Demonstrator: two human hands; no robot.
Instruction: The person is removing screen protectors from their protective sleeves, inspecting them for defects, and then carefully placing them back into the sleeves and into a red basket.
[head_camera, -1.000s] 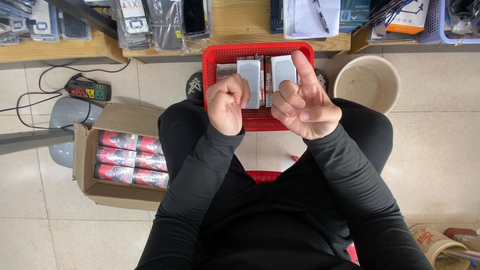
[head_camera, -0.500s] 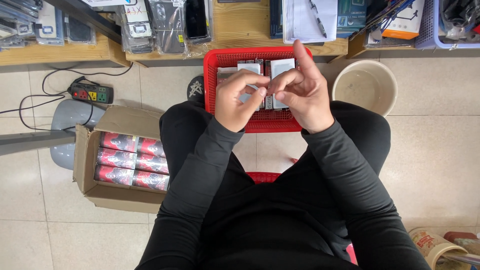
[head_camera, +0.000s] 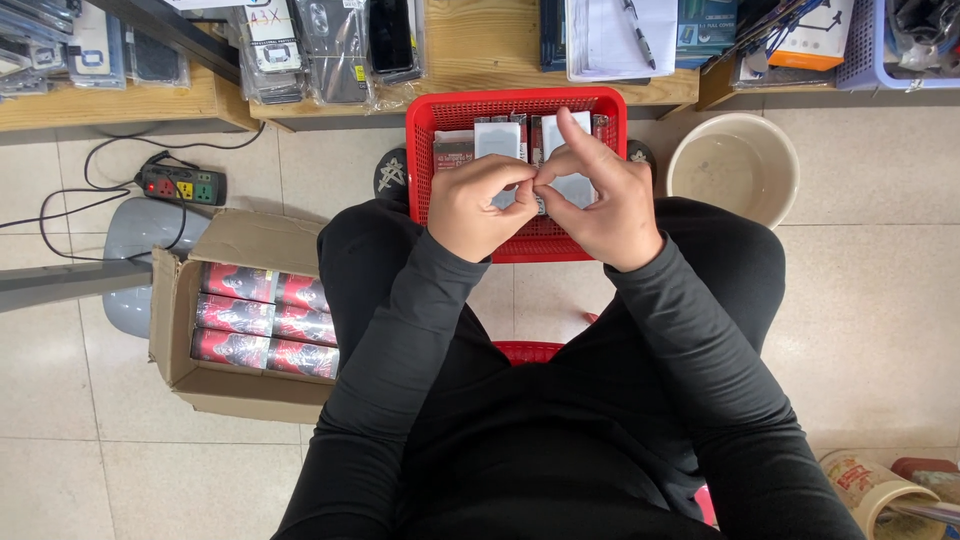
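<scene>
Small flat pale packet (head_camera: 540, 190), pinched between both hands, sits just above the person's knees and over the red plastic mesh basket (head_camera: 425, 170). Left hand (head_camera: 480, 205) curls its fingertips onto the packet's edge; right hand (head_camera: 600, 195) grips the other edge with thumb and forefinger, one finger sticking up. Both arms wear black sleeves. Beneath them runs a floor of pale square tiles. On the person's left an open brown cardboard box (head_camera: 185, 300) holds red printed packs lying in rows, beside a grey chair base (head_camera: 135, 240). Inside the basket lie more grey and white flat packets. Beyond it stand a round cream plastic bucket (head_camera: 735, 160), a black power strip (head_camera: 182, 185) with trailing cables, and low wooden shelves (head_camera: 470, 55) stacked with bagged phone cases
</scene>
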